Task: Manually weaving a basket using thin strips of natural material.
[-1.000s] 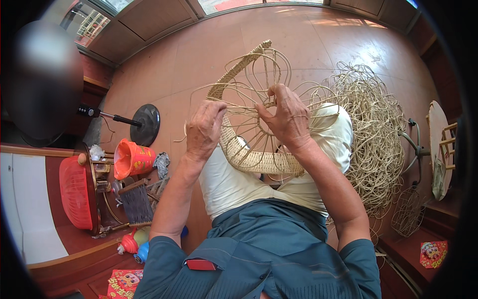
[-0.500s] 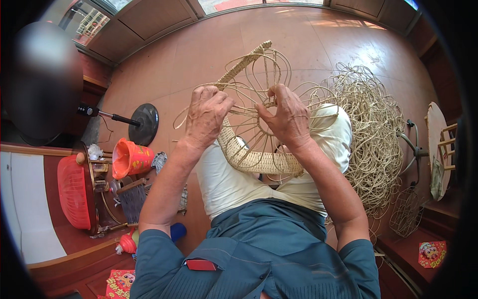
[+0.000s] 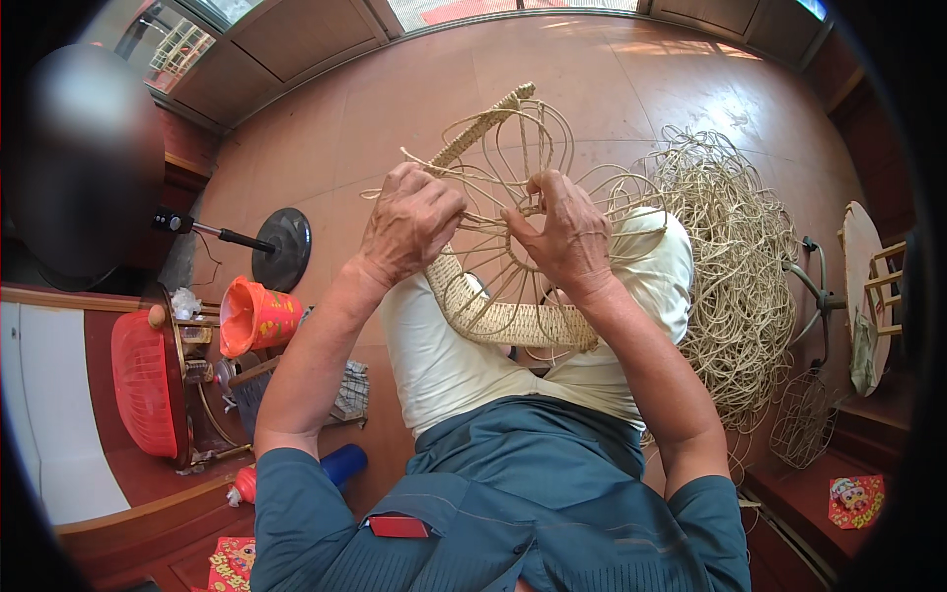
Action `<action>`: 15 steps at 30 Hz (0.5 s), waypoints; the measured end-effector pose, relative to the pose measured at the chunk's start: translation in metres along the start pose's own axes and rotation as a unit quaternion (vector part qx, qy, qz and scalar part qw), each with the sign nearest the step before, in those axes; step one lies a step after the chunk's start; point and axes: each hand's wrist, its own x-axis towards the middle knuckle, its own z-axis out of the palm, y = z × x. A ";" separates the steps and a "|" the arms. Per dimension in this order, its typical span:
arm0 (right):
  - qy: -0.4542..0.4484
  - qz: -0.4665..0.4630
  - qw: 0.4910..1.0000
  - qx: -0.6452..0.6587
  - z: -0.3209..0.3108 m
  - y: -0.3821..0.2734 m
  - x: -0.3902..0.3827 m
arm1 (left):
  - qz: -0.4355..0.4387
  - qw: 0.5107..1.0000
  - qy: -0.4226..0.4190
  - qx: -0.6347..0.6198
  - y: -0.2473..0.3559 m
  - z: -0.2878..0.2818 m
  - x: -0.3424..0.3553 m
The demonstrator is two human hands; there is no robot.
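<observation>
A half-woven basket piece (image 3: 528,321) of pale straw-coloured cord rests across my lap. It has a thick curved braided band, and thin cord spokes fan out from a small ring near its middle. My left hand (image 3: 414,219) is closed on a cord (image 3: 419,161) at the left of the spokes, with a loose end sticking out above the knuckles. At the ring, the thumb and forefinger of my right hand (image 3: 570,232) pinch the cords. My fingers partly hide the strands in both hands.
A large heap of loose cord (image 3: 735,286) lies on the floor at right, beside a round-topped stool (image 3: 860,296). To the left are a fan's black base (image 3: 282,249), an orange bucket (image 3: 258,318), a red plastic basket (image 3: 148,385) and a blue cylinder (image 3: 345,464).
The cord loop left of my left hand is gone from there, and a cord end now points up above that hand. My left elbow has shifted outward. The right hand stays at the ring.
</observation>
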 end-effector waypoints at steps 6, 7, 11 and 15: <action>-0.001 -0.007 1.000 0.001 0.000 0.001 0.000 | 0.031 0.992 0.106 0.061 0.006 0.019 -0.020; -0.003 -0.008 1.000 0.002 0.000 0.002 0.000 | 0.029 0.992 0.106 0.059 0.012 0.021 -0.022; -0.020 -0.003 1.000 -0.002 0.000 0.000 0.001 | -0.022 0.995 0.005 -0.092 0.068 0.024 -0.047; -0.013 -0.006 1.000 -0.005 -0.002 0.000 0.000 | -0.113 0.969 -0.057 -0.214 0.125 0.039 -0.084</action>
